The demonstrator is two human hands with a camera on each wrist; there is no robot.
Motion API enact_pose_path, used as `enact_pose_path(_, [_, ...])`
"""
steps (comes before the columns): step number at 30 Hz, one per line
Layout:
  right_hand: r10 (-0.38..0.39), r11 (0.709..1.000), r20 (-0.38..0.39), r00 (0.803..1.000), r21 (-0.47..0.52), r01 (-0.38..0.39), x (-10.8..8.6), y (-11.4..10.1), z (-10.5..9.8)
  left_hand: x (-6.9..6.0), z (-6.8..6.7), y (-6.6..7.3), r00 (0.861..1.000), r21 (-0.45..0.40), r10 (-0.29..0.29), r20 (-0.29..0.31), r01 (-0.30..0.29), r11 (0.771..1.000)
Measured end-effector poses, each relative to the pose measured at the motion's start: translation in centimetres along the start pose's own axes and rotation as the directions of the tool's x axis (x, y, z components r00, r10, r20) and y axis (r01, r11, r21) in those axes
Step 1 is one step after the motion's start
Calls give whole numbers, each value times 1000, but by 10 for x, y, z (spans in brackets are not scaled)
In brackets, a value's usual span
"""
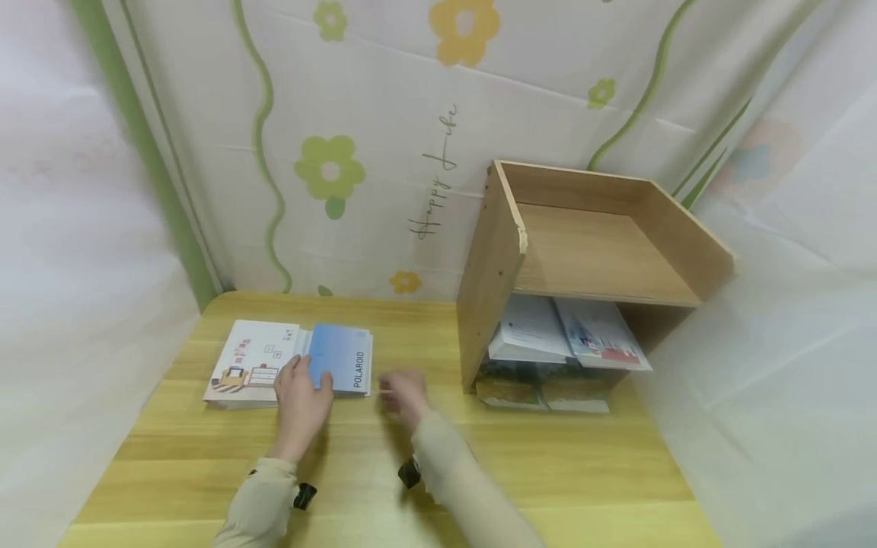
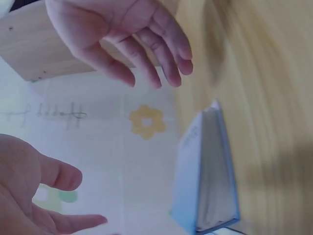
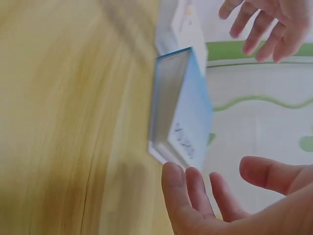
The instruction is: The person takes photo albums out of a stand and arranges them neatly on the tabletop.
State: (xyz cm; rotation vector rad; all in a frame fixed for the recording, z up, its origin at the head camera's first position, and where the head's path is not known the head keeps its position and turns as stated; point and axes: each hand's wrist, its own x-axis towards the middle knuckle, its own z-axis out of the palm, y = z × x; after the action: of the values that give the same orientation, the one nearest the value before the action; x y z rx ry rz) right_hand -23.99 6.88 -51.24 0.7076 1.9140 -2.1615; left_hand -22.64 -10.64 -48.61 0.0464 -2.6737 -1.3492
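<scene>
A blue book marked POLAROID lies flat on the table, just right of a white book with cartoon drawings. My left hand is above the place where the two books meet, its fingers spread. In the left wrist view, the left hand is apart from the blue book. To the right of the blue book hovers my right hand, blurred in the head view. From the right wrist, the right hand has loosely bent fingers near the book's corner, holding nothing; I cannot tell whether they touch.
On the right stands a wooden shelf with white books on its middle level and more books below. A printed curtain hangs behind the wooden table, with white sheeting at both sides.
</scene>
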Motion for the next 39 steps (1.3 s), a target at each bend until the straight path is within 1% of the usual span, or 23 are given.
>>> enact_pose_path(2, [-11, 1000, 35, 999, 23, 10, -6, 0, -6, -4, -1, 6, 1000, -38, 24, -14, -25, 999])
enact_pose_path(5, [-27, 997, 100, 995, 75, 20, -13, -1, -17, -11, -3, 16, 999, -78, 38, 7, -37, 996])
enact_pose_path(8, [-26, 988, 176, 984, 153, -1, -17, -3, -29, -18, -3, 23, 998, -108, 51, 46, -46, 993])
enact_pose_path(11, [-27, 980, 249, 968, 199, -24, -21, -5, -44, -25, -2, 29, 994, -138, 56, 98, -43, 990])
enact_pose_path(12, [-27, 978, 267, 963, 205, -30, -23, -6, -49, -28, -2, 29, 992, -147, 59, 115, -41, 988])
enact_pose_path(14, [-31, 980, 296, 955, 199, -30, -28, -9, -57, -33, -1, 31, 986, -175, 48, 158, -20, 984])
enact_pose_path(16, [-37, 978, 318, 947, 205, -31, -34, -12, -66, -37, 1, 33, 981, -207, 54, 188, -14, 978])
enact_pose_path(19, [-47, 979, 323, 945, 204, -21, -43, -18, -76, -41, 3, 37, 970, -267, 66, 232, -2, 964])
enact_pose_path(21, [-59, 978, 325, 944, 207, -10, -48, -21, -82, -44, 4, 40, 964, -301, 84, 251, -5, 954])
enact_pose_path(24, [-73, 980, 336, 939, 197, 6, -55, -23, -89, -49, 6, 46, 954, -328, 86, 288, 13, 945])
enact_pose_path(27, [-90, 981, 359, 929, 194, 20, -61, -23, -96, -55, 7, 53, 947, -354, 76, 312, 42, 934])
enact_pose_path(29, [-92, 979, 363, 927, 203, 17, -64, -21, -101, -60, 8, 57, 943, -386, 68, 325, 66, 920])
enact_pose_path(32, [-94, 973, 367, 925, 230, 8, -69, -18, -110, -65, 8, 62, 939, -447, 56, 340, 109, 888])
enact_pose_path(36, [-104, 962, 376, 921, 273, -3, -73, -15, -123, -71, 10, 66, 929, -539, 41, 369, 178, 824])
enact_pose_path(37, [-107, 959, 378, 920, 282, -4, -73, -14, -126, -72, 11, 67, 924, -558, 43, 380, 191, 807])
enact_pose_path(39, [-112, 953, 382, 917, 302, -9, -75, -14, -134, -74, 13, 69, 911, -588, 48, 409, 223, 778])
